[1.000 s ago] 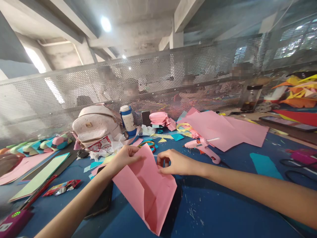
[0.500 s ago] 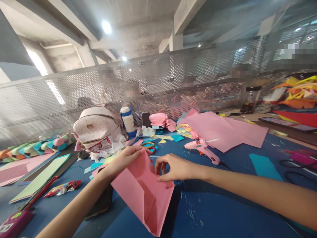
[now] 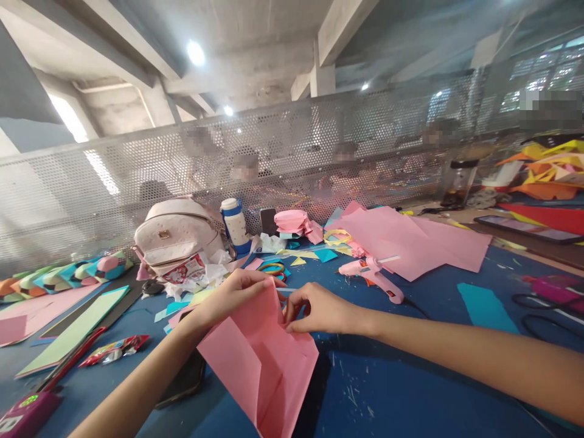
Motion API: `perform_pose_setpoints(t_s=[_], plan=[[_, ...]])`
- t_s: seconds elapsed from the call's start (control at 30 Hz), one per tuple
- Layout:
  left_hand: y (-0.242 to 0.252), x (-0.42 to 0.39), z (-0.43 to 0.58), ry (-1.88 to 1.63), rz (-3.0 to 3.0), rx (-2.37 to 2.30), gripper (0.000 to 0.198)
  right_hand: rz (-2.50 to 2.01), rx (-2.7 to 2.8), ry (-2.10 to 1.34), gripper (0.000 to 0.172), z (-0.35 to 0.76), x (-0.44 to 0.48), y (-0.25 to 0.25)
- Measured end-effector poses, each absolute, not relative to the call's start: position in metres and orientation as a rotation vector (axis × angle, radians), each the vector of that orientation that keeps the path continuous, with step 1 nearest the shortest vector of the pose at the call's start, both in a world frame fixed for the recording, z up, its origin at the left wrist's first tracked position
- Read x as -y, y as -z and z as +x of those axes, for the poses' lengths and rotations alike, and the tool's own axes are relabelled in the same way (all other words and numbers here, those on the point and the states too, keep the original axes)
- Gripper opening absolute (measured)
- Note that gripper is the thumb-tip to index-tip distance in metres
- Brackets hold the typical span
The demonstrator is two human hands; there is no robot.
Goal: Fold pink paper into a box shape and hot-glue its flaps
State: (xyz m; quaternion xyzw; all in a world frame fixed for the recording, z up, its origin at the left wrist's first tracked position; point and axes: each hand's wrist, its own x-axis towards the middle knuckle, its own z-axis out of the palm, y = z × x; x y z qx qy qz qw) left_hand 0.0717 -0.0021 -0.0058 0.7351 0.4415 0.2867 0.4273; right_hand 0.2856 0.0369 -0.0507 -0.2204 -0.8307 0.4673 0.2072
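Observation:
A folded sheet of pink paper (image 3: 269,359) is held up between my hands above the blue table (image 3: 378,389), its flaps partly standing open. My left hand (image 3: 244,292) grips its upper edge, thumb near the top corner. From the right, my right hand (image 3: 314,310) has thumb and fingers closed on the paper's right edge. The far side of the paper and some fingertips are hidden. Just behind lie scissors (image 3: 278,269) with orange and green handles. A pink glue gun (image 3: 374,277) rests to the right of my right hand.
Pink sheets (image 3: 410,237) spread at the back right. A pale backpack (image 3: 177,234) and a bottle (image 3: 235,225) stand by the perforated metal screen (image 3: 292,140). A phone (image 3: 187,377) lies under my left forearm. Blue paper (image 3: 486,307) and a purple device (image 3: 559,289) lie right.
The pink paper has shifted slightly left and down in my hands. My right hand has moved a little left along its edge, with fingers closer together.

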Motion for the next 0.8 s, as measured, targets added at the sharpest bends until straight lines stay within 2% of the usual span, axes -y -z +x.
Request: perform_pose_setpoints(t_s=[0.2, 0.3, 0.4, 0.53, 0.57, 0.8], plan=[[-0.003, 0.009, 0.06, -0.559, 1.949, -1.179, 0.029, -0.627, 2.261, -1.262, 0.009, 0.288, -0.04, 0.057], [-0.009, 0.014, 0.047, -0.423, 2.008, -1.311, 0.049, -0.643, 2.263, -1.252, 0.011, 0.292, -0.043, 0.059], [-0.006, 0.014, 0.035, -0.306, 1.945, -1.372, 0.057, -0.669, 2.253, -1.242, 0.01, 0.295, -0.044, 0.06], [0.008, 0.005, 0.028, -0.332, 1.822, -1.323, 0.027, -0.64, 2.254, -1.248, 0.012, 0.297, -0.042, 0.056], [0.011, 0.003, 0.028, -0.369, 1.808, -1.331, 0.024, -0.62, 2.271, -1.234, 0.011, 0.297, -0.041, 0.054], [0.013, -0.001, 0.033, -0.487, 1.792, -1.369, 0.036, -0.609, 2.388, -1.175, 0.007, 0.291, -0.03, 0.047]])
